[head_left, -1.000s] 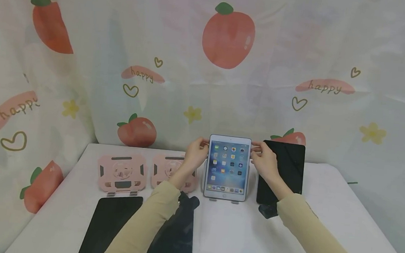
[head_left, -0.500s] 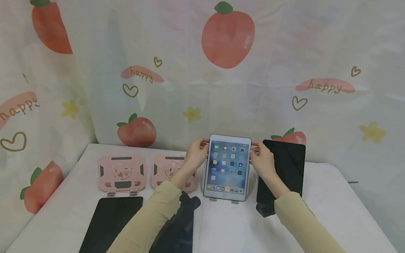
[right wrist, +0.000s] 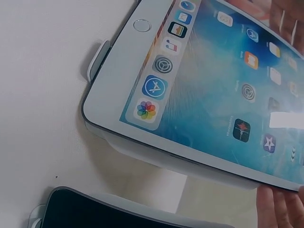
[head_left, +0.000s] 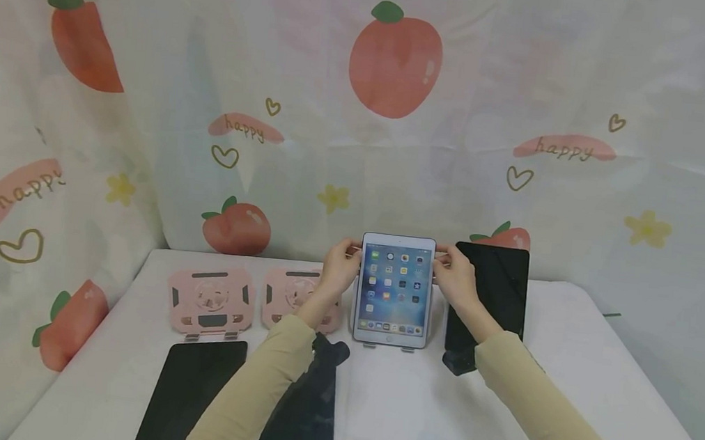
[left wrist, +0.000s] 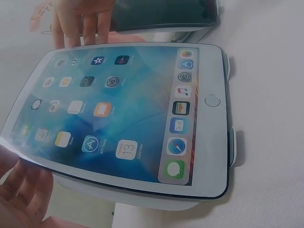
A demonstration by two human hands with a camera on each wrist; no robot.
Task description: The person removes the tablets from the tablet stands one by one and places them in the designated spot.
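A white-framed tablet, its screen lit with app icons, stands tilted back on a pale stand. Two small hooks of that stand show under its lower edge. My left hand holds the tablet's upper left edge, fingers reaching behind it. On the opposite side my right hand holds the upper right edge the same way. In the right wrist view, fingers lie along the tablet's edge, partly hidden by it.
Just right of the lit tablet, a black tablet stands upright, overlapped by my right forearm. Two pink stands are at the back left. Flat dark slabs lie in front of them, partly under my left sleeve. A fruit-print curtain hangs behind.
My right hand and forearm have shifted slightly left against the tablet's edge. The left hand keeps its place, and the tablet stays on its stand.
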